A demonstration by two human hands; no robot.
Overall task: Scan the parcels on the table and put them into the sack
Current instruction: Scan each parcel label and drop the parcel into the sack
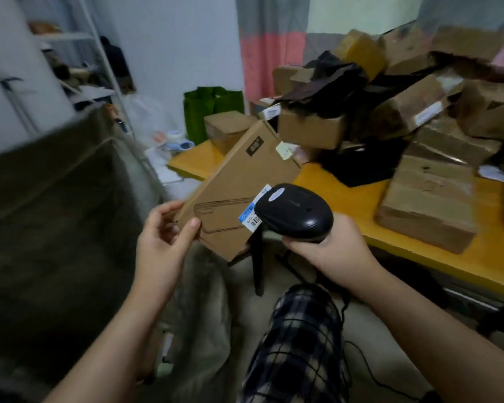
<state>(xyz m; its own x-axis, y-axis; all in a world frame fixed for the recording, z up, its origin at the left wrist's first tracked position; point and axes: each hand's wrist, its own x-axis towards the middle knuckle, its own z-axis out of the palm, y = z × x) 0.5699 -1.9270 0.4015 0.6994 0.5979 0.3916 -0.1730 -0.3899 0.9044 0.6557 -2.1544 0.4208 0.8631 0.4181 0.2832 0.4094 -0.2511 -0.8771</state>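
My left hand (pixel 163 242) pinches the lower corner of a flat brown cardboard parcel (pixel 236 187), held tilted in the air left of the table. A white and blue barcode label (pixel 252 213) sits on the parcel's right edge. My right hand (pixel 329 248) grips a black handheld scanner (pixel 296 212), whose head is right against that label. The large dark sack (pixel 56 228) stands open at the left, below the parcel. Several brown parcels (pixel 428 205) and black bags lie piled on the yellow table (pixel 346 193).
A green bag (pixel 210 109) and a white plastic bag stand on the floor behind the table's left end. A white shelf rack (pixel 79 68) is at the back left. The scanner's black cable (pixel 361 362) runs down past my checked trouser leg. A black table leg (pixel 258 263) stands below the parcel.
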